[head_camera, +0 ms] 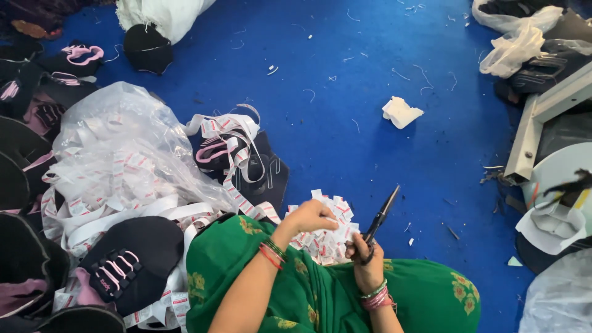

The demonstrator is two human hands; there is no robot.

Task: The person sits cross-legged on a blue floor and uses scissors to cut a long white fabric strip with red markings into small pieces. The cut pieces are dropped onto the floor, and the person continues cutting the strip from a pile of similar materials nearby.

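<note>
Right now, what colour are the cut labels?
White with red print, piled in the lap: labels, head view.

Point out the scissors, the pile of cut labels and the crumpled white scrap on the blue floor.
scissors (381, 216): head view, on the dark blades above the right hand.
pile of cut labels (330, 237): head view, middle of the heap.
crumpled white scrap (401, 112): head view, its centre.

One pair of scissors (379, 222), one crumpled white scrap (401, 112), two hands (311, 217).

scissors (380, 217): dark matt metal
labels (327, 237): white woven cloth
bag (117, 132), at 9 o'clock: clear glossy plastic
floor (345, 123): blue matt carpet
</note>
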